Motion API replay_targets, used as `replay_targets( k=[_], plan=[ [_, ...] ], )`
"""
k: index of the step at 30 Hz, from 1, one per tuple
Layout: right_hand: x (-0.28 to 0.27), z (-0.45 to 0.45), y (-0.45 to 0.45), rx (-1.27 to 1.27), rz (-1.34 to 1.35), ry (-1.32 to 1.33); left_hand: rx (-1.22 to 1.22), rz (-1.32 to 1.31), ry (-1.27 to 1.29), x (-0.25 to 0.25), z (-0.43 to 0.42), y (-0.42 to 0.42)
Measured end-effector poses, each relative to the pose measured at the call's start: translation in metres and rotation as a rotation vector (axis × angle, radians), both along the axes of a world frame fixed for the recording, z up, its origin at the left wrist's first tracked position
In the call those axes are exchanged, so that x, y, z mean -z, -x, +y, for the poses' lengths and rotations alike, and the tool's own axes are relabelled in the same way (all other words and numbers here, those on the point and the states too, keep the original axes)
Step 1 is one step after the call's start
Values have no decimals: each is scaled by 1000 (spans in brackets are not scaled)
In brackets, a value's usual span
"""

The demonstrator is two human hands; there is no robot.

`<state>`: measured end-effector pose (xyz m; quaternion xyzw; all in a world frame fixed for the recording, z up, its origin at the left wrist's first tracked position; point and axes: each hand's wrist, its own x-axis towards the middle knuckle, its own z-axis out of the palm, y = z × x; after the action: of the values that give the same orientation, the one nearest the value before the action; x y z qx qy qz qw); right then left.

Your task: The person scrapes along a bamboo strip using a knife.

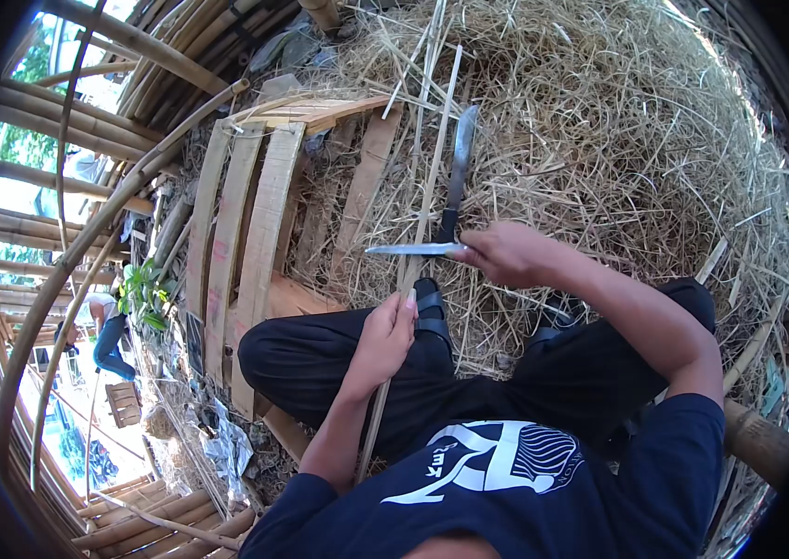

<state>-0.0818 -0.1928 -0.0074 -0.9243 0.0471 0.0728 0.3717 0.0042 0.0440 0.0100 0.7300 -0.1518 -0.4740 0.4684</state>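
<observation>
"Where's the strip (pixel 429 191)?"

"In the middle, running from the near left, under the left hand (pixel 388 340), out to the far side."

"And the hands?"

"Apart from each other. The left hand is closed on the strip, right of the left knee (pixel 269 349); the right hand (pixel 503 253) is clamped on the handle of a knife (pixel 416 249)."

"How does the knife lie?"

"Blade pointing left, crossing the strip just beyond the left hand. Whether it touches, I can't tell."

"What's close by?"

"A machete (pixel 461 163), lying on the straw (pixel 618 140) just beyond the right hand, its handle at the near end. A dark sandal (pixel 432 321) shows just right of the left hand."

"Further out?"

"A slatted wooden crate (pixel 269 224) on the left, straw spread across the far right. Left of the crate there are poles (pixel 148 48), a leafy plant (pixel 143 291) and another person (pixel 108 340) in blue trousers, well apart from the knife."
</observation>
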Motion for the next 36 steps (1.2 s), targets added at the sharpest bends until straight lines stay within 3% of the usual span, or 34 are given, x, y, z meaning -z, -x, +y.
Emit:
replay_targets(
  k=[7, 13, 15, 16, 17, 19, 21, 23, 25, 29, 30, 32, 36],
  plan=[
    [22, -3, 9, -30, -181, -15, 59, -75, -8, 6, -9, 5],
    [47, -23, 4, -30, -55, 119, 129, -200, 2, 27, -8, 6],
    [60, -35, -1, 156, 67, 165, 61, -101, -31, 12, -10, 6],
    [49, -55, 2, 366, 188, 96, 92, -63, -69, 9, -2, 10],
    [90, -102, 6, 501, 199, 210, 119, -30, -108, 5, 11, 17],
    [66, -173, 34, 864, 303, 248, 91, 188, -87, -15, 28, 31],
    [58, -196, 43, 973, 7, 395, -28, 353, -81, -30, 31, 26],
    [49, -188, 30, 1030, -69, 234, -59, 387, -32, -22, 29, 22],
    [33, -154, 10, 996, 1, -69, -62, 420, 19, -18, 18, 19],
    [-8, -81, 1, 578, 26, -98, -81, 479, 116, -18, -5, 15],
    [-19, -67, 2, 574, 28, -96, -100, 474, 130, -17, -8, 14],
    [-35, -46, 5, 362, 25, 38, -150, 448, 150, -8, -10, 14],
    [-30, -17, 27, 311, 9, 17, -97, 372, 146, -3, -13, 9]
  ],
)
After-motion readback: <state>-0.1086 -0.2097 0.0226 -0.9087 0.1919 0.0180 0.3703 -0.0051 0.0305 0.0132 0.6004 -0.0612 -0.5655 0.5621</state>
